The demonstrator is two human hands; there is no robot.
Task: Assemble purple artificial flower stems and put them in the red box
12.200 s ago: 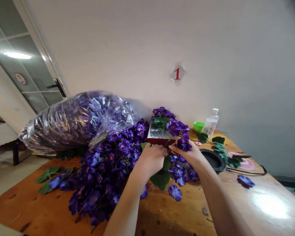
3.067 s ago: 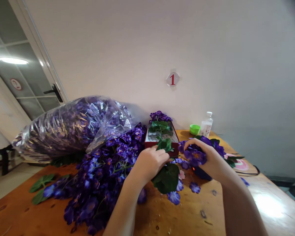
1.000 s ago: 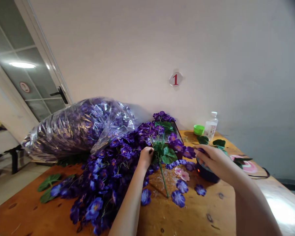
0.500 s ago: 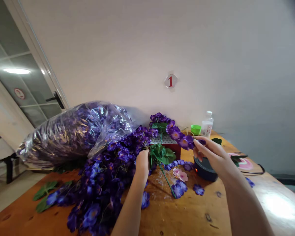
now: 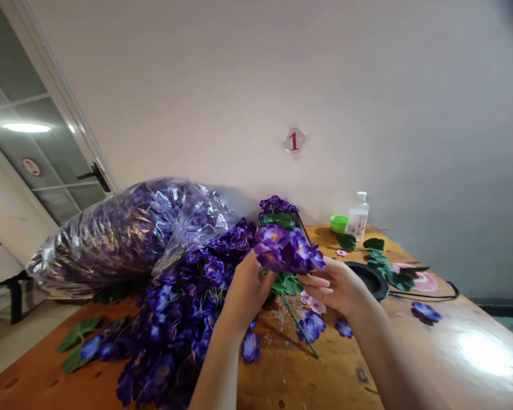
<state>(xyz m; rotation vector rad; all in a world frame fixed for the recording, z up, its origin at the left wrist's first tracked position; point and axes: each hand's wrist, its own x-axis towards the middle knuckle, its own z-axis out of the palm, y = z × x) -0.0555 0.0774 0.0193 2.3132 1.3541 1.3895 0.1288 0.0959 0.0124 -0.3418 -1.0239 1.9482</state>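
My left hand is shut on a bunch of artificial purple flowers, gripping it below the blooms. Green fabric leaves and a long green stem hang from the bunch. My right hand is just beside it, with its fingers extended under the blooms and nothing gripped. Behind the bunch stands a red box holding purple flowers and leaves, its front hidden by the blooms. A large heap of loose purple flower sprays lies left of my left forearm.
A bulging clear plastic bag of purple flowers rests at the table's back left. The wooden table holds loose blooms, pink petals, leaves, a black round dish, a green cap, a plastic bottle and a black cable.
The flower bunch has moved from my right hand's pinch to the middle, now raised in my left hand. My right hand has moved left under the blooms, and the black dish shows more fully.
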